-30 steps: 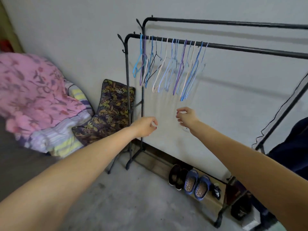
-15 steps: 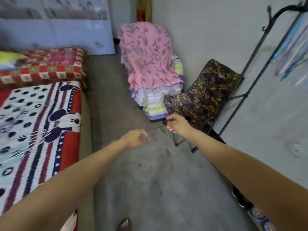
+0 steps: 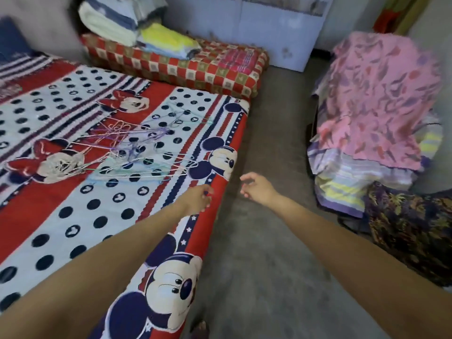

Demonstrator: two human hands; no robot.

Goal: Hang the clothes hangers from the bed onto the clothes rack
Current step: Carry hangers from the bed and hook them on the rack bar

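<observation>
Hangers (image 3: 137, 148): thin, pastel wire, tangled on bed (image 3: 73, 211). Left hand (image 3: 197, 199), right hand (image 3: 256, 188) loosely curled, empty.

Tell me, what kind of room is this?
Most likely a bedroom. There is a bed under a cartoon-mouse cover with a tangle of clothes hangers on it, folded blankets stacked at its far end, and a pink floral blanket heaped over bedding beside the concrete floor.

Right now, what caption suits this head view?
Both empty hands, left and right, reach toward tangled hangers on the bed.
</observation>
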